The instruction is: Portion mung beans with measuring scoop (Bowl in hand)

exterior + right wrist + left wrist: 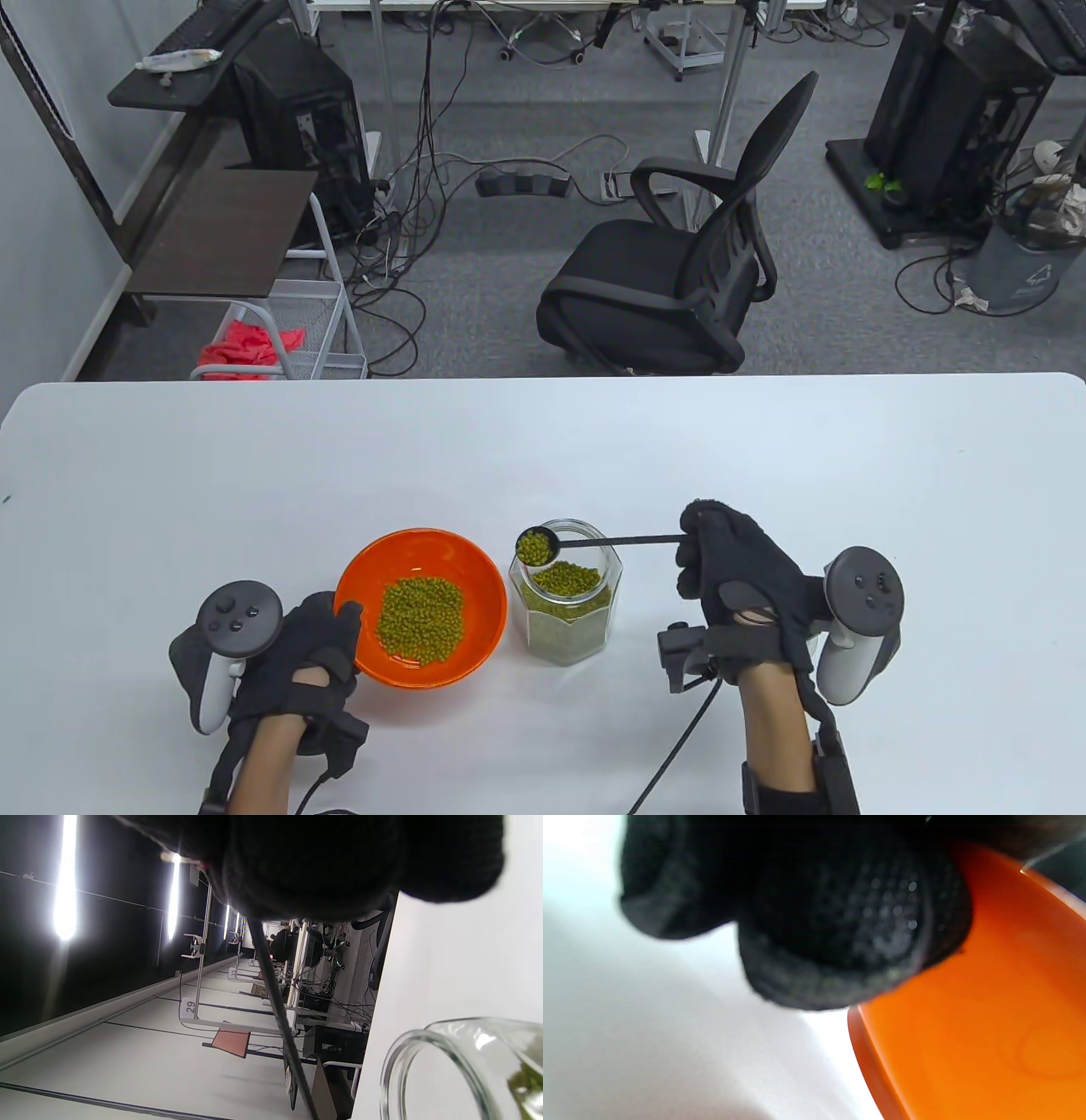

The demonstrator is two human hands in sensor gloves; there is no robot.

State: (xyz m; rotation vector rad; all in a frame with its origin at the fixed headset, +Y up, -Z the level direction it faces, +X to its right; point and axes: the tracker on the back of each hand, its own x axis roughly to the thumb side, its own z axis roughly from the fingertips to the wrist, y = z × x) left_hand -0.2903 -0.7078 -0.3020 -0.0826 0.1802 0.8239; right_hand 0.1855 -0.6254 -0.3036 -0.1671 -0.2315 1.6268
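Observation:
An orange bowl (475,586) with a heap of mung beans (420,615) sits near the table's front. My left hand (318,645) grips its left rim, thumb over the edge; in the left wrist view the gloved fingers (840,942) press the bowl's orange wall (988,1027). Right of the bowl stands an open glass jar (567,607) of mung beans. My right hand (721,560) pinches the end of a thin black measuring scoop's handle (619,540). The scoop's head (535,546), full of beans, hovers over the jar's left rim. The jar's rim (424,1043) and the handle (275,1005) show in the right wrist view.
The white table (543,458) stretches bare behind the bowl and jar. A black office chair (679,272) stands beyond its far edge, with a wire cart (288,331) at the left.

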